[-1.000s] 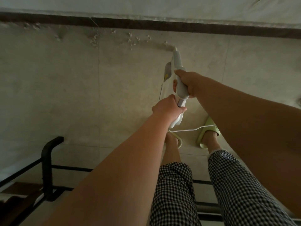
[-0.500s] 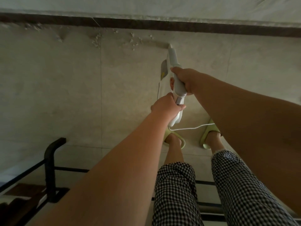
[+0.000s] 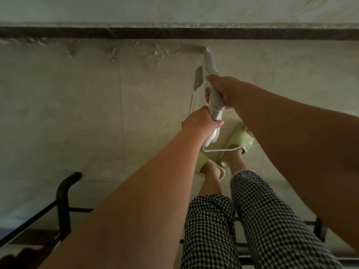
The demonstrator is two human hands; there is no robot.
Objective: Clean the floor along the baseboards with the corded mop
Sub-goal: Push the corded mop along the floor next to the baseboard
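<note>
Head view. The corded mop (image 3: 211,88), a smooth white plastic wand with a rounded grip, runs from the frame centre toward 12 o'clock; its far end meets the floor (image 3: 58,113) just short of the dark baseboard (image 3: 174,33). The mop head itself cannot be made out. The right hand (image 3: 225,90) is wrapped around the upper grip. The left hand (image 3: 198,123) is curled around the handle's lower end, at 7 o'clock from the right. A thin white cord (image 3: 219,150) trails from the handle base toward 3 o'clock, passing above pale green slippers (image 3: 240,140). Loose, crumbly debris (image 3: 157,53) lies along the baseboard, at 9 o'clock from the mop tip. The floor is matt grey tile with fine joints. To do this pass well, the tip should probably hug the baseboard and sweep toward the debris, with the cord kept behind the feet.
</note>
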